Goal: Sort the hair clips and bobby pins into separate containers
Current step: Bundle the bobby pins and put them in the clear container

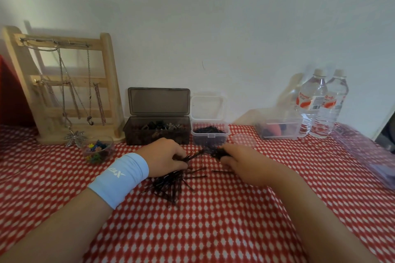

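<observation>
A person's left hand (164, 156) and right hand (241, 162) work a loose heap of dark bobby pins (171, 188) on a counter (213, 230) covered in red-and-white cloth. The heap lies just below the left wrist, which wears a pale blue wristband (119, 177). The left hand's fingers are curled over a fan of pins at the heap's upper edge. The right hand's fingers close round a dark clump, apparently more pins, just in front of the small clear container (210, 134), which holds a layer of them. To its left a smoky lidded box (158, 134) stands open with hair clips (160, 126) inside. The pins look light, thin and stiff, smooth enough to slide out of a loose hold and prone to snagging one another. They are probably best taken as a small aligned bundle pinched across the middle, so none spill on the short lift to the container. Strays lying flat on the cloth likely need a fingertip pinch at one end.
</observation>
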The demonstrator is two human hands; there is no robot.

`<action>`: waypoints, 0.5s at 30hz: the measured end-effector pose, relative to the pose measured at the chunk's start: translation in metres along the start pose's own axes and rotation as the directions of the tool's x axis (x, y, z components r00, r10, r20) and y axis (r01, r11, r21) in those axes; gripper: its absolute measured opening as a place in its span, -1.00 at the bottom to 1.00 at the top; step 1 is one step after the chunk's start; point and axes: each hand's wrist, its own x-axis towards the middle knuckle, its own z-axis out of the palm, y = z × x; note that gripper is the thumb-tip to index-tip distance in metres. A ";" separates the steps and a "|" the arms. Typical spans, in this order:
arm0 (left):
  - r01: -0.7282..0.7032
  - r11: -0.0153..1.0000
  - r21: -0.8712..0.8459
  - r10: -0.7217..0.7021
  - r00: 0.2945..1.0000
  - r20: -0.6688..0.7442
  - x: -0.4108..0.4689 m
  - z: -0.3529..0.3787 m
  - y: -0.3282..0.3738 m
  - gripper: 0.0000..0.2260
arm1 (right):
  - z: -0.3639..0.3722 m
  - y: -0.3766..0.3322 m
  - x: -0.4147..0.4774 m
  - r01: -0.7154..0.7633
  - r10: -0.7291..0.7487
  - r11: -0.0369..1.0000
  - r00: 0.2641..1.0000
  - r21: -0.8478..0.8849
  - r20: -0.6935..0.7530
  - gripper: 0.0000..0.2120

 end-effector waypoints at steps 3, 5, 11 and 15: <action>-0.017 0.999 0.027 0.016 0.999 0.044 -0.005 -0.005 0.005 -0.75 | -0.001 -0.001 -0.002 -0.013 0.009 0.985 1.000 0.172 0.026 -0.84; -0.030 1.000 0.008 0.030 0.999 0.019 -0.007 -0.006 0.008 -0.65 | -0.001 -0.002 -0.003 -0.030 0.006 0.937 0.998 0.348 0.070 -0.80; -0.159 0.835 -0.526 0.046 0.974 -0.221 -0.002 -0.001 0.018 -0.65 | 0.009 -0.005 0.004 -0.132 -0.034 0.551 0.983 0.824 0.180 -0.84; -0.216 0.806 -0.551 0.007 0.934 -0.356 -0.002 0.001 0.029 -0.82 | 0.016 -0.010 0.007 -0.176 -0.075 0.435 0.970 0.883 0.230 -0.94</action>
